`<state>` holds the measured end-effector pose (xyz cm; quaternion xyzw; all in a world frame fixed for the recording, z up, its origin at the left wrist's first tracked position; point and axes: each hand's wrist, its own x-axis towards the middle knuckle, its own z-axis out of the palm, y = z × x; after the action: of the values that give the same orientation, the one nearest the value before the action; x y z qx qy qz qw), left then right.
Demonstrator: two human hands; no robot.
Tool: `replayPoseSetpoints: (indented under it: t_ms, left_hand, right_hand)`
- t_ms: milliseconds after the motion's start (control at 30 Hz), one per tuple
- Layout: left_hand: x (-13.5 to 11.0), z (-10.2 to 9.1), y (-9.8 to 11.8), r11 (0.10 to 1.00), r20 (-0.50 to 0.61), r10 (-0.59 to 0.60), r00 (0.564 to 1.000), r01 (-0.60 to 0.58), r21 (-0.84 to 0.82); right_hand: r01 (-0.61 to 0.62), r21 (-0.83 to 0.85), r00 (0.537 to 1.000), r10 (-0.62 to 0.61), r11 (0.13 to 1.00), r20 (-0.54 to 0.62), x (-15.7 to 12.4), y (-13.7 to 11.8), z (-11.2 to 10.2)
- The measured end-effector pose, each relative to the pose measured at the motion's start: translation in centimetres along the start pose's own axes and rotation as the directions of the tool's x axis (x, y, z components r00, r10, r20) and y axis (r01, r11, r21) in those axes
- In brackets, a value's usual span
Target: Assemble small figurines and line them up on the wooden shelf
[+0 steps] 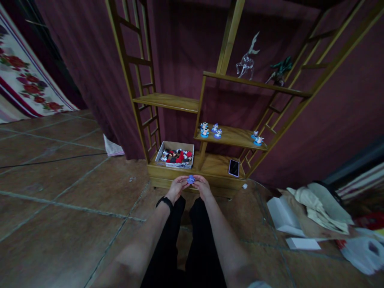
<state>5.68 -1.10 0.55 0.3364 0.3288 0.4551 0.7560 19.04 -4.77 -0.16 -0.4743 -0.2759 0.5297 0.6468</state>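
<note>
A small purple figurine (191,179) is pinched between my two hands, just in front of the wooden shelf unit's base. My left hand (178,186), with a dark band on its wrist, closes on it from the left. My right hand (202,185) grips its other side. Beyond them, a shallow cardboard box (177,165) holds a jumble of red, black and white figurines. On the shelf (231,137) above, several small blue figurines (205,133) and purple figurines (218,133) stand at the left. A blue figurine (258,141) and another figure stand near its right end.
A tablet or phone (234,168) lies on the low shelf at right. A clear deer ornament (247,60) and a dark green ornament (281,71) stand higher up. White boxes (283,216), cloth and a plastic bag (364,254) lie on the floor at right.
</note>
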Motion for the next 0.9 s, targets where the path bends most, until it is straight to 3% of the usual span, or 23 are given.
replayPoseSetpoints:
  t_ms: [367, 733, 900]
  left_hand:
    - [-0.08, 0.35, 0.11, 0.999, -0.087, -0.036, 0.996, 0.034, -0.017]
    - [-0.08, 0.30, -0.16, 1.000, -0.015, 0.002, 1.000, -0.002, 0.001]
    - [0.17, 0.28, -0.25, 1.000, -0.043, -0.003, 0.999, 0.004, 0.012]
  right_hand:
    - [-0.022, 0.035, 1.000, 0.022, 0.999, -0.006, -0.54, -0.37, 0.44]
    - [-0.002, 0.006, 1.000, 0.002, 1.000, 0.000, -0.81, -0.79, 0.32]
    - [-0.008, 0.032, 1.000, 0.009, 0.999, -0.004, -0.90, -0.85, 0.43]
